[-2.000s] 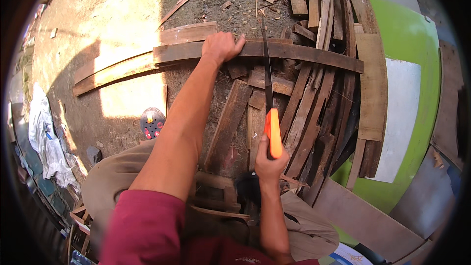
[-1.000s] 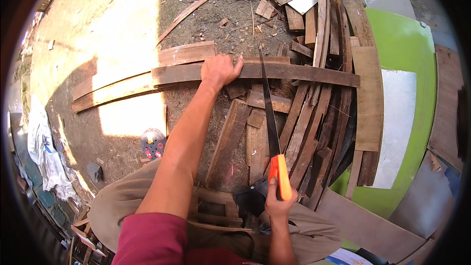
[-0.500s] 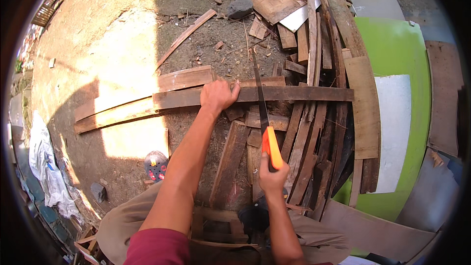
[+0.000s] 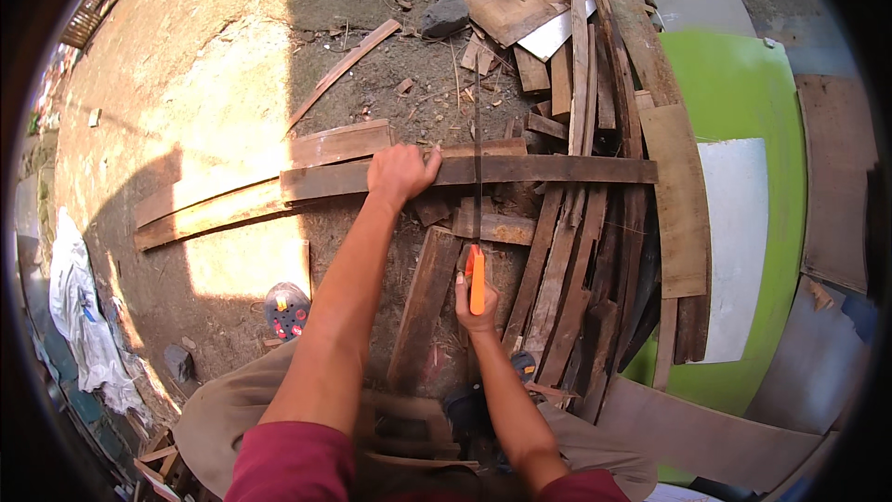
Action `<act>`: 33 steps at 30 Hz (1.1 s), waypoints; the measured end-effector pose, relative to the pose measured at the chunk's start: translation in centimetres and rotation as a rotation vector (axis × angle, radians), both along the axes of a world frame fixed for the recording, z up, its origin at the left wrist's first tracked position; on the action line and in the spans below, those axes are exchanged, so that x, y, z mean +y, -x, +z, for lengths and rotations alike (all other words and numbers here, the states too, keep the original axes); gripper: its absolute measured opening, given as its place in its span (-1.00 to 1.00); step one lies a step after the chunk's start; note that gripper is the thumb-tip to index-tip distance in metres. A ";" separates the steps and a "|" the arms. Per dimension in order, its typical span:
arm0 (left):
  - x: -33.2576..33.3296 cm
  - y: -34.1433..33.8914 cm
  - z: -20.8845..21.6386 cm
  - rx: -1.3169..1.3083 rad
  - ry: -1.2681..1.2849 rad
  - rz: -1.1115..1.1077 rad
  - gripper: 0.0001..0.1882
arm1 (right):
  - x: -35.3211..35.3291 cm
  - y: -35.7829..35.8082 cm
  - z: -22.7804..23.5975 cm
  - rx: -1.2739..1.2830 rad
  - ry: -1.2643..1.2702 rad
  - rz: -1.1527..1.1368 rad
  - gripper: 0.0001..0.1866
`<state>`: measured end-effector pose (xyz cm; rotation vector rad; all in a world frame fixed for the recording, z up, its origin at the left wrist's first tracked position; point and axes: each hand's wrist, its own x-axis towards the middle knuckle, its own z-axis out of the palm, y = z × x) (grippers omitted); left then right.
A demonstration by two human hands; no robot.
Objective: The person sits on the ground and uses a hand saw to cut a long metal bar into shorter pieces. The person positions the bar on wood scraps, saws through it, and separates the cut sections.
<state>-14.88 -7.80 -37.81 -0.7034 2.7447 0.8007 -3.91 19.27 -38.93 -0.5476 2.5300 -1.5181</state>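
Observation:
A long dark wooden plank (image 4: 567, 169) lies crosswise in front of me, its right part over the wood pile. My left hand (image 4: 400, 174) is closed over the plank near its middle, pressing on it. In my right hand (image 4: 480, 318) is a handsaw (image 4: 478, 281) with an orange handle, gripped from below. The saw's dark narrow blade stretches away from me across the plank, to the right of my left hand; it shows nearly edge-on. I cannot tell whether its teeth have cut into the wood. Lighter boards (image 4: 209, 214) lie under and beyond the plank's left end.
A heap of loose wood strips (image 4: 576, 270) runs along the right, beside a green panel (image 4: 785, 223) with a white sheet (image 4: 739, 242). A grey stone (image 4: 445, 16) sits beyond the plank. My shoe (image 4: 287, 309) is at the left; a white sack (image 4: 88, 316) lies farther left.
My right hand and the saw have shifted left, closer to my left hand. The blade, tilted before, now points nearly straight away from me. My left hand keeps its hold on the plank.

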 end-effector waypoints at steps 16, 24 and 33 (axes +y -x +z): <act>-0.7 -0.9 -0.6 -0.044 -0.001 0.023 -0.27 | -0.9 -0.6 5.9 -0.338 -0.032 -0.044 -0.71; -0.8 -0.9 -0.7 -0.066 0.019 0.023 -0.26 | -6.2 5.7 29.8 -0.664 -0.121 -0.072 -0.79; 0.0 -2.3 0.7 0.154 -0.024 -0.084 -0.16 | 4.3 3.2 33.8 -0.538 0.086 -0.356 -0.83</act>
